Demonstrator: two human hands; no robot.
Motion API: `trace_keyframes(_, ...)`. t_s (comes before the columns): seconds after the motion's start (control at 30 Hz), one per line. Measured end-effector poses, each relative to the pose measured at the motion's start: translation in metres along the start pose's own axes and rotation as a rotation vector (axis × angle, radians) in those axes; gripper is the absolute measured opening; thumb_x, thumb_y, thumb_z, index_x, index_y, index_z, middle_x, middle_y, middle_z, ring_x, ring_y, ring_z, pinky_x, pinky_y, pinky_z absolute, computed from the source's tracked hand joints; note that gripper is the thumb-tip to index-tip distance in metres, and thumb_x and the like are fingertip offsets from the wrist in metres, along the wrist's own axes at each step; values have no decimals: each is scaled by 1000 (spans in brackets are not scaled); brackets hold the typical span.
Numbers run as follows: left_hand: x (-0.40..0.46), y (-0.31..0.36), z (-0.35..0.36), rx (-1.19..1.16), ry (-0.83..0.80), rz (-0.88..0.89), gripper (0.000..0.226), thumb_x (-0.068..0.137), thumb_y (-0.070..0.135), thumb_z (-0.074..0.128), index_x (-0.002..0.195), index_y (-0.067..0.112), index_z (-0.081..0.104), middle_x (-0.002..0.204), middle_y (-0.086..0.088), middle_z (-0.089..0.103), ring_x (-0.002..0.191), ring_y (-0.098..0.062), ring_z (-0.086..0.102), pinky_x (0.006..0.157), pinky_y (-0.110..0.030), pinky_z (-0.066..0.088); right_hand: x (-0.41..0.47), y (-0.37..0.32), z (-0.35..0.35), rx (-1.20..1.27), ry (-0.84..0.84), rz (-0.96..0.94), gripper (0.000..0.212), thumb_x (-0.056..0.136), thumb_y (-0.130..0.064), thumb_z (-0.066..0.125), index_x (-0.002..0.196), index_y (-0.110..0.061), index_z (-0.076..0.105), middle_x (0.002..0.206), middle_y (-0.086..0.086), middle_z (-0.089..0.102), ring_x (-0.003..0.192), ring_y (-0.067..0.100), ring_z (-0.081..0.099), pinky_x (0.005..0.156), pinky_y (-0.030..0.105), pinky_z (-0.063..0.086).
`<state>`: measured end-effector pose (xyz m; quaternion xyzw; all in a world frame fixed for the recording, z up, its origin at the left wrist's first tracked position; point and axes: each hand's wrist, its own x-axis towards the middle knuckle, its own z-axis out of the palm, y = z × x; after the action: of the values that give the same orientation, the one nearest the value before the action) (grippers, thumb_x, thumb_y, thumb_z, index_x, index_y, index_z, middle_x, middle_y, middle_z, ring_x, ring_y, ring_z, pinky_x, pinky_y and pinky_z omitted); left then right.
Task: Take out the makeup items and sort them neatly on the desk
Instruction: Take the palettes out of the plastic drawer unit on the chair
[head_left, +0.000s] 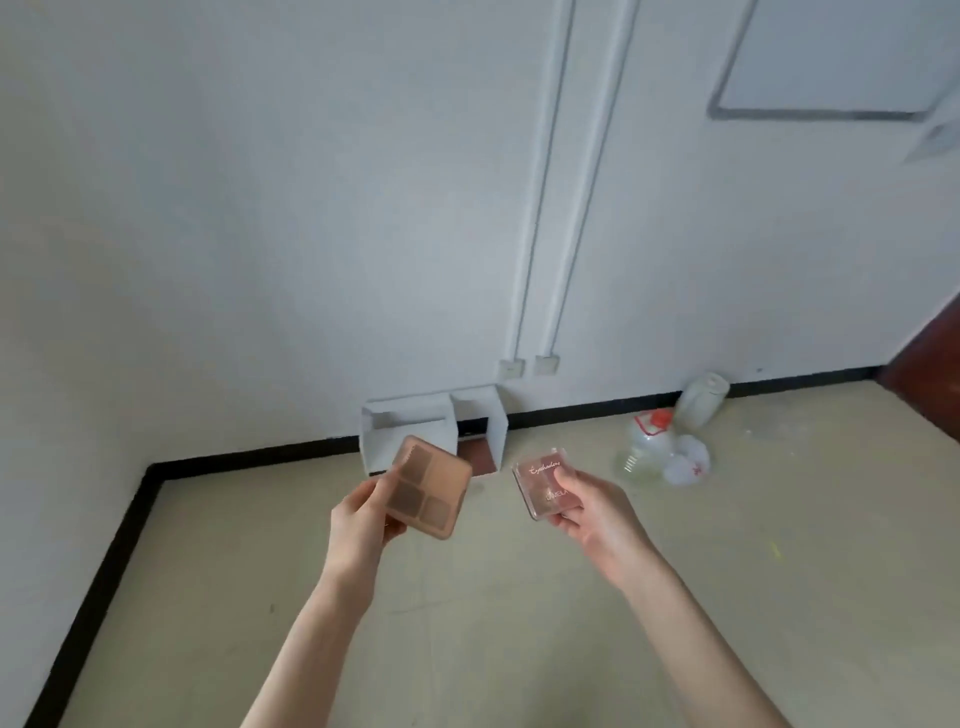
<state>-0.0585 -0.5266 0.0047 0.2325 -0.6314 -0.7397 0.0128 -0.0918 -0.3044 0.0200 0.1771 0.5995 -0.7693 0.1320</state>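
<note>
Brownish plastic is about all you can read on the tan palette (430, 486), since its four darker squares are blurry and you can't tell if that's a lid or the pans themselves. The left hand (363, 514) pinches it at its lower left corner, thumb on top, fingers (394, 530) curled under and mostly hidden behind it. It's tilted like a diamond, up in the air over the floor.

The right hand (592, 512) grips a pink palette (540, 480) with a clear case, thumb pressed across its face so half the lettering is covered. There's a scripty word on top and some blocky letters lower down, partly hidden. Also held in the air, just beside the tan one, not touching.

Both forearms run off the bottom edge.

Behind the tan palette sits a white box thing (434, 431) against the wall, two open compartments, its lower front blocked by the palette. Off to the right on the floor: a clear jug with a red cap (647, 444), a whitish container (701, 397) and a crumpled plastic bag (688, 460). Two sockets (527, 367) on the wall.
</note>
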Motion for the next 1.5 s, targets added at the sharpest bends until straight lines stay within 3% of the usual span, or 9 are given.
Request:
trace_keyframes(0.27,24,1,213,125,-408,-50,29,85,36,62,88,9,69,77,-3,62,76,-16,57,71,-26,48,9,-61,-183,136,306,-135,15,92,-16,55,89,-10,69,75,-1,70,68,10,65,70,25,48)
trace_keyframes(0.47,46,-13,373,220,-704,-76,26,88,31,60,91,6,69,84,-11,62,75,-19,54,70,-27,47,19,-83,-301,297,575,-188,16,91,-12,56,90,-6,70,78,5,69,71,14,62,69,24,48)
trace_keyframes(0.63,68,-31,506,241,-899,-140,18,88,27,60,82,12,69,74,-2,64,69,-14,56,68,-26,47,53,-115,-390,385,769,-214,14,91,-11,56,90,-5,68,80,8,67,73,16,61,69,25,49)
trace_keyframes(0.7,81,-29,562,250,-944,-158,17,88,26,60,78,14,68,71,-1,65,70,-15,56,68,-27,47,67,-133,-420,414,838,-212,13,91,-11,56,90,-5,67,81,8,66,74,17,60,69,25,48)
trace_keyframes(0.83,92,-29,668,293,-1048,-176,16,90,23,57,89,11,67,84,-8,64,76,-17,58,71,-26,50,78,-163,-478,445,962,-238,13,90,-10,56,86,-7,68,77,7,66,69,14,60,63,21,48)
trace_keyframes(1.0,84,-46,760,372,-1197,-230,18,92,20,54,98,7,65,93,-10,65,81,-18,62,70,-26,51,85,-178,-545,562,1122,-239,12,91,-9,56,86,-6,66,78,7,64,74,17,59,70,25,48)
trace_keyframes(1.23,55,-84,875,454,-1275,-298,17,93,17,53,95,4,64,87,-10,63,75,-18,60,71,-27,53,98,-187,-648,657,1202,-242,11,90,-10,56,87,-7,67,80,7,65,78,18,60,73,25,49)
trace_keyframes(1.5,-16,-125,1058,433,-1337,-294,16,93,17,53,95,6,64,89,-10,64,80,-19,62,68,-26,52,99,-229,-820,684,1218,-277,12,91,-9,55,88,-7,67,78,6,65,76,17,60,72,25,48)
